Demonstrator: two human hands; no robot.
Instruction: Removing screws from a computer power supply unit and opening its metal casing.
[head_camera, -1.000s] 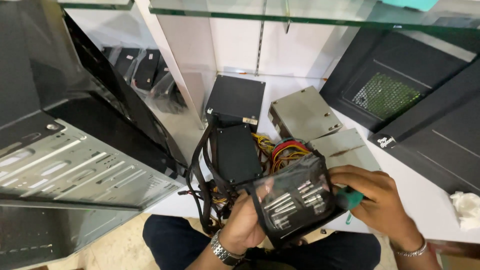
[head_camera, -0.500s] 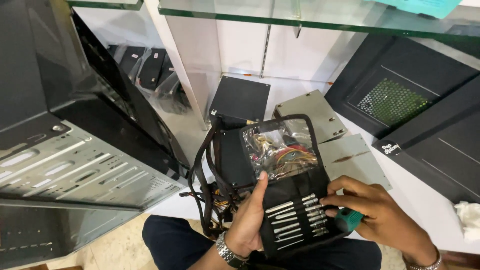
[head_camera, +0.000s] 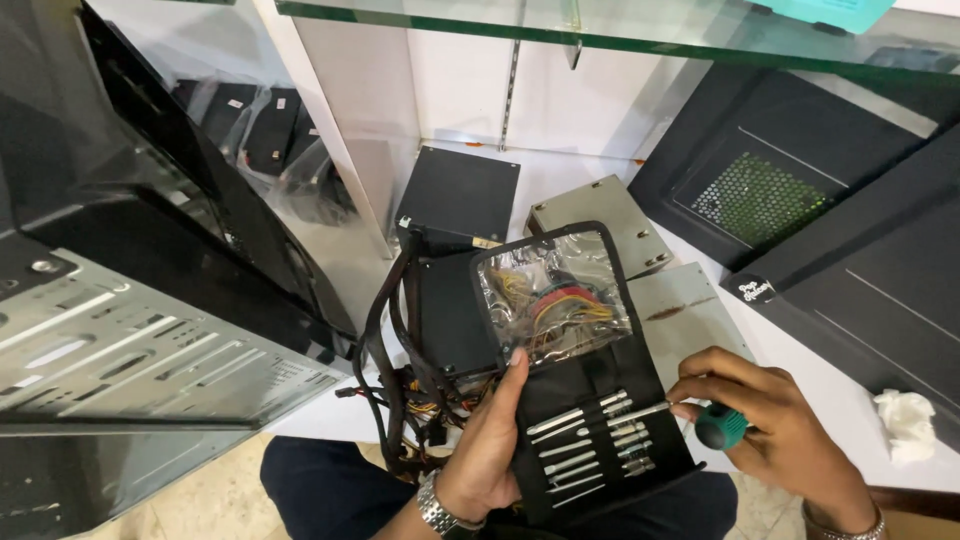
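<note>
head view: an opened black tool pouch (head_camera: 590, 420) is seen held up in front of the person, above the lap and just before the edge of the white worktop (head_camera: 850, 400). the pouch is supported from its left edge by the left hand (head_camera: 490, 450), whose fingers are wrapped behind it while the thumb is pressed on the front near the clear plastic upper flap. a row of slim metal bits (head_camera: 590, 440) is held in loops across the lower half of the pouch. a screwdriver with a green handle (head_camera: 720, 425) is gripped in the right hand (head_camera: 780, 425), the fingers being closed around the handle, and its metal shaft is laid across the bits, the tip touching the row. a metal watch is worn on the left wrist and a metal bracelet on the right. behind the pouch, a black power supply unit (head_camera: 450, 310) with a bundle of black and coloured cables (head_camera: 400, 400) is set on the worktop; a second black box (head_camera: 460, 195) and a grey metal box (head_camera: 600, 215) are placed further back. an open computer case (head_camera: 130, 340) is seen at the left, black side panels (head_camera: 800, 190) are leaned at the right, and a crumpled white tissue (head_camera: 905, 425) is lying near the right edge.
</note>
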